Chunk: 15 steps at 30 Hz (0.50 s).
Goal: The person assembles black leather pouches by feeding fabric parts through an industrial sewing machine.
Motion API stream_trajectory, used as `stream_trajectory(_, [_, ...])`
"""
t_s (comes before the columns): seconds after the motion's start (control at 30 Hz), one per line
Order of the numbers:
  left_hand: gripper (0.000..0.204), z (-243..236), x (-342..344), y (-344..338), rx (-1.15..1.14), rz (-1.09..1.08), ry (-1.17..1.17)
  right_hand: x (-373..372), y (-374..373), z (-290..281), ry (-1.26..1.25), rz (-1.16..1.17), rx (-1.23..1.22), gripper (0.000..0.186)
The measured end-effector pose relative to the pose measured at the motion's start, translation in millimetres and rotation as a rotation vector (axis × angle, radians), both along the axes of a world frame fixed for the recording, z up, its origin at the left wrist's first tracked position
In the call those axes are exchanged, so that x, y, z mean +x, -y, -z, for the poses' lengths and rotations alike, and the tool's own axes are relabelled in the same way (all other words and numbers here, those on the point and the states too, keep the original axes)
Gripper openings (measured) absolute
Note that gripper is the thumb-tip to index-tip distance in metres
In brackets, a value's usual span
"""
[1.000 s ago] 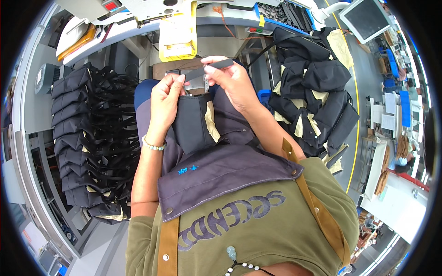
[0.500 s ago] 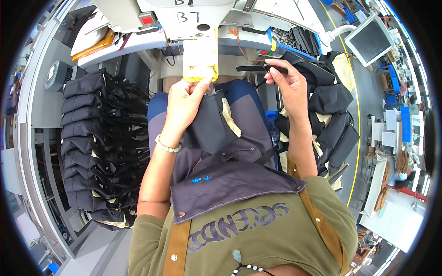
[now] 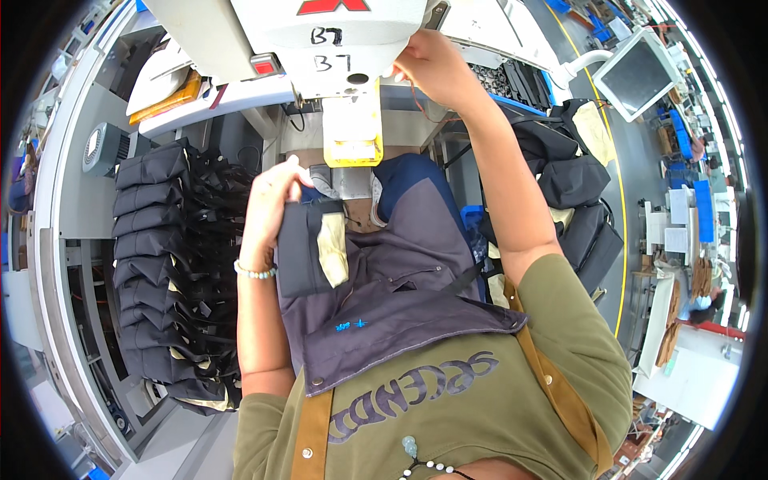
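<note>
A black fabric pouch (image 3: 300, 250) with a cream patch (image 3: 332, 250) hangs from my left hand (image 3: 268, 204), whose fingers are closed on its upper edge above my lap. My right hand (image 3: 438, 70) is raised against the right side of a white sewing machine head (image 3: 340, 32). Its fingers are curled together beside an orange cord (image 3: 418, 100); what they hold, if anything, is hidden. Between my hands, the yellow-edged plate (image 3: 353, 128) of the machine sticks out over my knees.
Stacked black fabric pieces with straps (image 3: 152, 264) fill the left side. More black pouches (image 3: 576, 192) lie in a heap on the right. A grey motor (image 3: 106, 148) sits at the left, a screen on an arm (image 3: 638, 74) at the upper right. A blue-edged tray (image 3: 512, 84) stands behind.
My left hand has drawn the pouch away from the yellow-edged plate, left and toward me. My right hand has moved up and left to the machine head; the black strip it held no longer shows.
</note>
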<state>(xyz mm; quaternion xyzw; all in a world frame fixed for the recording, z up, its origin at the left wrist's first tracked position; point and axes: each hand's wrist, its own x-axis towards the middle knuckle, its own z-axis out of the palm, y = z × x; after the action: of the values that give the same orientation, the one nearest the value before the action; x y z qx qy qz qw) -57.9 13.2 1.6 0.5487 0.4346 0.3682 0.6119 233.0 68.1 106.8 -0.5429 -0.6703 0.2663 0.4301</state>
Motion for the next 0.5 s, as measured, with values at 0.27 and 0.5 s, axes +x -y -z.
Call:
stream_trajectory(0.27, [0.030, -14, 4, 47, 0.403, 0.321, -0.219, 5, -13, -10, 0.272, -0.232, -0.057, 0.028])
stream_trajectory(0.5, [0.033, -30, 29, 57, 1.224, 0.142, -0.506, 3, -25, 0, 0.629, -0.197, -0.070, 0.041])
